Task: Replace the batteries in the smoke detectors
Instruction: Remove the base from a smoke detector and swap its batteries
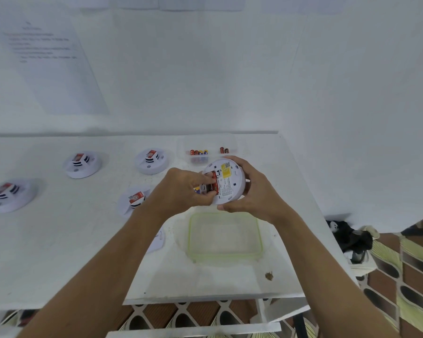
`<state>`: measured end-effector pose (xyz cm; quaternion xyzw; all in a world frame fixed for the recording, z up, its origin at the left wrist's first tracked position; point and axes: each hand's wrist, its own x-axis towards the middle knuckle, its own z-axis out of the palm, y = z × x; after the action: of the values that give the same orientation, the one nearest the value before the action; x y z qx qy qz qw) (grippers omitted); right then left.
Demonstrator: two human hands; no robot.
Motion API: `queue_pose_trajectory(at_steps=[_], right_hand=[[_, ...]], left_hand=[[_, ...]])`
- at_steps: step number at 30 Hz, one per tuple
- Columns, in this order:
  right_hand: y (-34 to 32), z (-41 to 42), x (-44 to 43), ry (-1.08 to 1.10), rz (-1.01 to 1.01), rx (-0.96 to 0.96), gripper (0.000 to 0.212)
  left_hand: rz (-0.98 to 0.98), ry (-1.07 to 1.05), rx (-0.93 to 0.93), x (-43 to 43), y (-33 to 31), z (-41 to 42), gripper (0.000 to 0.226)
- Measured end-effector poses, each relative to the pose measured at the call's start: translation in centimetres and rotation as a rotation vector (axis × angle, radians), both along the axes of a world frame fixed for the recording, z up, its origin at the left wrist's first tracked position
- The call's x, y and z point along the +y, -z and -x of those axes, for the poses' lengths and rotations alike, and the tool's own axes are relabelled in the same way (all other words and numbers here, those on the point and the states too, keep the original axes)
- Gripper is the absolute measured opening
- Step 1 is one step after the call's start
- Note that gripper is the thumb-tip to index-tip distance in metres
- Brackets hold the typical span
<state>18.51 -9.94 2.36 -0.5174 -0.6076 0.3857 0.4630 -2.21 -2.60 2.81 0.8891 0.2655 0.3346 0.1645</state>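
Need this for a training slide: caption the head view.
Right hand holds an upturned smoke detector while the left hand pinches a battery in its compartment.

Makeshift workroom — white table point(59, 240), printed sheet point(47, 62) on wall point(230, 69).

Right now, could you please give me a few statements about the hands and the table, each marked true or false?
1. The right hand holds the smoke detector label side towards the camera. True.
2. The left hand lies flat and idle. False: its fingers pinch a battery at the detector's compartment.
3. The clear tub at the back holds spare batteries. True.
4. The green-rimmed container is full of batteries. False: none show in it.
5. A second detector lies left of the tub. True.
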Motion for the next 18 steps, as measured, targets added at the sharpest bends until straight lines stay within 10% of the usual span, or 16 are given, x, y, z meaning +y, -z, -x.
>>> queue_pose_trajectory(at_steps=[18], right_hand=[[0.1, -0.8, 0.2, 0.038, -0.047, 0.024, 0.101]], left_hand=[[0.315, -0.049, -0.134, 0.6, -0.4, -1.0, 0.027]])
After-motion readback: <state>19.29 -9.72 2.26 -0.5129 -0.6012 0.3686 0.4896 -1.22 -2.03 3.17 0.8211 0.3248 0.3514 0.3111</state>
